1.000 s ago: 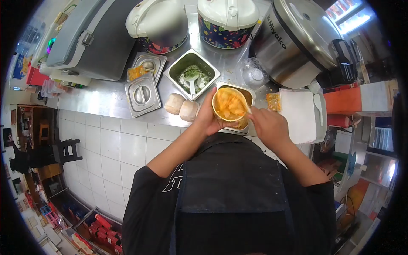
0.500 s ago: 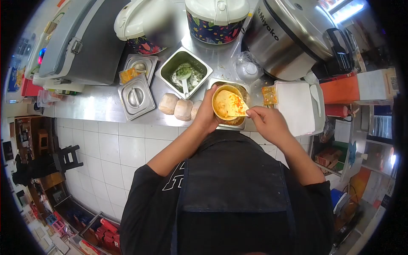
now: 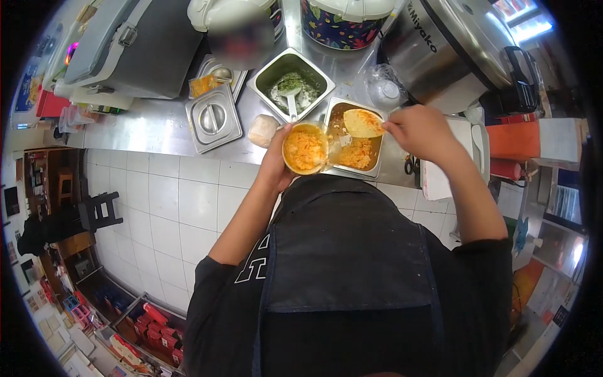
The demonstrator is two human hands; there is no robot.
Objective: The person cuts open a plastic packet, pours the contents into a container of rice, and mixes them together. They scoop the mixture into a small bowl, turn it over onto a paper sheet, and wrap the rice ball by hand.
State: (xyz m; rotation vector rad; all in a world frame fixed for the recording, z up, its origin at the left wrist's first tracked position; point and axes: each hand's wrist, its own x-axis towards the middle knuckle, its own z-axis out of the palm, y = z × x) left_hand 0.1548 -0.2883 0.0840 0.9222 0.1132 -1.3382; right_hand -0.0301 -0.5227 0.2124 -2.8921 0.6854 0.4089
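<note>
Lifted out of the bowl (image 3: 304, 149), the paddle (image 3: 363, 122) now hangs over the steel pan (image 3: 339, 114), and the bowl has slid left off that pan to the near edge of the table (image 3: 151, 135). Round and thin-walled, the bowl brims with grainy orange rice; the left hand (image 3: 274, 168) has its grip wrapped around the bowl's side. The right hand (image 3: 419, 129) pinches the flat, pale, oval paddle, which is smeared orange. The rectangular steel pan holds more orange rice. Behind it sits a square pan (image 3: 271, 74) of green-flecked white paste with a white spoon (image 3: 291, 103). To the left are a lidded pan (image 3: 213, 118) and a pale lump (image 3: 262, 131). A shiny cooker (image 3: 452, 50) reads "Miyako".
</note>
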